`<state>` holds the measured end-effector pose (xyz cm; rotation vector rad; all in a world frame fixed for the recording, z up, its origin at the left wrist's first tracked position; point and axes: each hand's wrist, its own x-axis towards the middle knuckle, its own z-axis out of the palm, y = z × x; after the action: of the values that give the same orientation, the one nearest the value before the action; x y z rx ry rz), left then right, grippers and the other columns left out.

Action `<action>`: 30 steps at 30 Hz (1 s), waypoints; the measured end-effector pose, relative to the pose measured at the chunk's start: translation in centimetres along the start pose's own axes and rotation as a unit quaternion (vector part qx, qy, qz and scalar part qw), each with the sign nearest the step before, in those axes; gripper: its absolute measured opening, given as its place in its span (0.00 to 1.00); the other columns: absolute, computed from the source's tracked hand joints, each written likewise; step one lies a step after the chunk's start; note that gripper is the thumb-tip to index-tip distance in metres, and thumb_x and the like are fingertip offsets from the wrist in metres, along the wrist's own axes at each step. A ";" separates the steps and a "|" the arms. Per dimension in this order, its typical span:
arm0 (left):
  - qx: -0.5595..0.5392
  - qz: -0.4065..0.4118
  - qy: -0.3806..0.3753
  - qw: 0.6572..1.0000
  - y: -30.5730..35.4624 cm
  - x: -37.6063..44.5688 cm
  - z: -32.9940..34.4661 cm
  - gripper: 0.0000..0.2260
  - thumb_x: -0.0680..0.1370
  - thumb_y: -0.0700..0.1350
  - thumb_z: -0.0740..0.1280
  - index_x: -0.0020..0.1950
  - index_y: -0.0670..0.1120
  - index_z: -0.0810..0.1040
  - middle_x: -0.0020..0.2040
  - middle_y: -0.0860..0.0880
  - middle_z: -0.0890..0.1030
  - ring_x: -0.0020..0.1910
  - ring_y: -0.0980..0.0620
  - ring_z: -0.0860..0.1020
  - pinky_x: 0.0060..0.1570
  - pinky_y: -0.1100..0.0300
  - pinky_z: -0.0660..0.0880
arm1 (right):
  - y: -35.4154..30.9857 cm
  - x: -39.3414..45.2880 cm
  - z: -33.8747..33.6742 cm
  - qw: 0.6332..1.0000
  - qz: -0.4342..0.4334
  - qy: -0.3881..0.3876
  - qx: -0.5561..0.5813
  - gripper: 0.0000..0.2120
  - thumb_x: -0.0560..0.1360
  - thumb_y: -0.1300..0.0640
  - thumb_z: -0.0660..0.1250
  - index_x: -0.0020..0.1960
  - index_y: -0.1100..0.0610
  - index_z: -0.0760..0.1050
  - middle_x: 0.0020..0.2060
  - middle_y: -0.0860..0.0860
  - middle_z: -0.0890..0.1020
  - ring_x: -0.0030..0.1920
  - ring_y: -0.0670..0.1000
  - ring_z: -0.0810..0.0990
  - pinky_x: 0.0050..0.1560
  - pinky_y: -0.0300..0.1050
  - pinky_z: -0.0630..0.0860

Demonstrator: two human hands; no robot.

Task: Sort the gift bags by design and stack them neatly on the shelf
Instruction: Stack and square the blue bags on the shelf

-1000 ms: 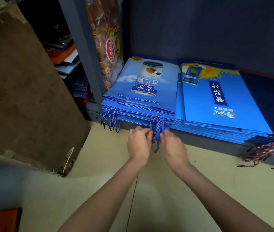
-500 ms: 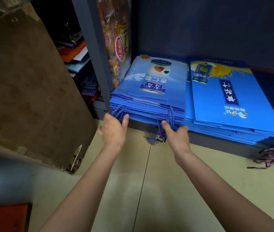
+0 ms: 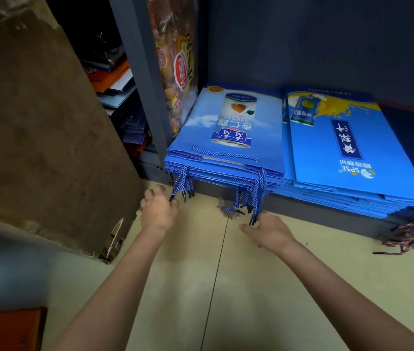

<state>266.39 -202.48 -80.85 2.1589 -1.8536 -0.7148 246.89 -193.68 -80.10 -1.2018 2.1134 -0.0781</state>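
— Now, where are the gift bags (image 3: pixel 226 138)?
— Stacked flat on the shelf (image 3: pixel 302 198). Your left hand (image 3: pixel 158 211) grips the hanging cords (image 3: pixel 182 183); your right hand (image 3: pixel 269 230) apparently pinches others.

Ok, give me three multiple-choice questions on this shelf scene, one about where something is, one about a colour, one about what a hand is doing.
1. Where does the stack with the can picture lie against the SPSE stack?
A. to its left
B. to its right
C. on top of it

2. What colour are the cords hanging from the can-picture stack?
A. red
B. blue
C. yellow

3. What is the left hand doing?
A. lying flat on the floor
B. lifting a bag
C. gripping cord ends

Answers: 1 A, it lies nearer the shelf post. 2 B, they are twisted blue rope. 3 C, its fingers curl round the cords at the stack's left corner.
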 end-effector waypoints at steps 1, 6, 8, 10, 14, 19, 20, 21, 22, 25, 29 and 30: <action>-0.039 0.021 0.067 0.997 -0.5 -0.8 -0.5 0.15 0.77 0.42 0.64 0.63 0.39 0.69 0.63 0.39 0.69 0.63 0.40 0.68 0.60 0.48 0.64 | -0.1 -0.9 -0.8 0.998 -0.034 0.037 -0.030 0.11 0.77 0.45 0.62 0.48 0.53 0.72 0.44 0.51 0.80 0.48 0.56 0.80 0.45 0.44 0.74; -0.059 0.261 0.282 0.922 2.0 -1.8 -1.5 0.22 0.72 0.38 0.64 0.66 0.36 0.68 0.67 0.36 0.67 0.66 0.40 0.65 0.64 0.52 0.62 | -3.0 -2.6 -6.0 0.884 -0.292 0.365 0.012 0.09 0.78 0.55 0.62 0.51 0.59 0.78 0.44 0.55 0.82 0.45 0.58 0.79 0.48 0.51 0.75; 0.006 0.306 0.237 0.922 3.3 -1.5 0.1 0.29 0.73 0.41 0.65 0.72 0.35 0.61 0.73 0.33 0.60 0.72 0.37 0.60 0.69 0.47 0.59 | -3.7 -0.8 -6.9 0.888 -0.300 0.344 -0.058 0.19 0.79 0.52 0.61 0.66 0.60 0.71 0.62 0.58 0.75 0.62 0.60 0.72 0.62 0.54 0.67; 0.051 0.280 0.181 0.941 3.6 -1.0 1.9 0.36 0.73 0.43 0.69 0.74 0.33 0.55 0.73 0.31 0.55 0.73 0.33 0.56 0.70 0.44 0.55 | -3.5 0.9 -6.7 0.926 -0.239 0.247 -0.154 0.30 0.80 0.45 0.55 0.76 0.57 0.53 0.75 0.55 0.57 0.74 0.56 0.56 0.72 0.53 0.53; 0.109 0.250 0.136 0.952 3.2 0.8 3.7 0.42 0.70 0.47 0.72 0.73 0.30 0.53 0.71 0.27 0.56 0.71 0.29 0.57 0.68 0.41 0.54 | -2.8 2.8 -5.9 0.936 -0.205 0.172 -0.229 0.32 0.79 0.41 0.47 0.77 0.54 0.42 0.77 0.51 0.47 0.76 0.53 0.45 0.74 0.51 0.43; 0.113 0.285 0.119 0.944 3.0 1.8 2.8 0.40 0.77 0.52 0.63 0.75 0.35 0.41 0.74 0.32 0.42 0.74 0.37 0.40 0.73 0.43 0.47 | -3.6 3.3 -5.9 0.942 -0.204 0.163 -0.212 0.30 0.80 0.43 0.50 0.77 0.52 0.45 0.77 0.53 0.47 0.76 0.54 0.44 0.74 0.52 0.42; 0.126 0.309 0.131 0.933 3.0 2.0 1.8 0.38 0.78 0.54 0.59 0.75 0.37 0.41 0.75 0.33 0.43 0.74 0.38 0.41 0.73 0.43 0.45 | -3.6 3.3 -6.3 0.944 -0.212 0.163 -0.192 0.30 0.80 0.43 0.51 0.77 0.52 0.47 0.77 0.53 0.50 0.76 0.54 0.46 0.74 0.52 0.43; 0.156 0.348 0.154 0.911 3.2 2.1 0.2 0.37 0.78 0.57 0.56 0.76 0.37 0.44 0.76 0.34 0.47 0.75 0.39 0.45 0.72 0.44 0.45 | -3.5 3.3 -6.8 0.947 -0.225 0.157 -0.168 0.30 0.79 0.44 0.54 0.77 0.52 0.50 0.76 0.54 0.52 0.76 0.55 0.49 0.74 0.51 0.46; 0.195 0.396 0.165 0.882 3.7 2.4 -1.4 0.36 0.78 0.59 0.55 0.76 0.38 0.47 0.76 0.36 0.50 0.76 0.40 0.48 0.72 0.45 0.45 | -3.5 3.4 -7.6 0.948 -0.240 0.146 -0.146 0.30 0.78 0.44 0.57 0.76 0.52 0.53 0.76 0.55 0.56 0.75 0.56 0.52 0.74 0.50 0.49; 0.290 0.471 0.022 0.833 6.0 5.0 -5.4 0.39 0.77 0.61 0.60 0.77 0.44 0.42 0.77 0.42 0.43 0.76 0.45 0.42 0.72 0.54 0.39 | -4.1 4.1 -10.0 0.953 -0.255 0.077 -0.141 0.36 0.73 0.43 0.66 0.76 0.50 0.55 0.75 0.56 0.57 0.74 0.58 0.55 0.72 0.50 0.54; 0.348 0.407 -0.121 0.836 9.4 7.8 -7.2 0.44 0.74 0.59 0.67 0.78 0.46 0.43 0.77 0.41 0.39 0.76 0.45 0.42 0.73 0.56 0.45 | -4.8 5.8 -11.4 0.953 -0.237 0.014 -0.188 0.42 0.70 0.41 0.69 0.77 0.47 0.50 0.76 0.56 0.52 0.75 0.58 0.51 0.74 0.54 0.52; 0.352 0.406 -0.119 0.835 9.8 8.2 -7.1 0.43 0.74 0.58 0.68 0.78 0.47 0.45 0.77 0.42 0.41 0.76 0.45 0.45 0.73 0.56 0.47 | -4.8 6.2 -11.4 0.951 -0.240 0.031 -0.192 0.42 0.70 0.40 0.69 0.76 0.47 0.51 0.76 0.56 0.54 0.75 0.58 0.53 0.74 0.54 0.53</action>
<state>262.08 -213.39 -72.12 1.2650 -3.1954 -0.0907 241.56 -204.35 -73.05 -1.9532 1.8918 0.0828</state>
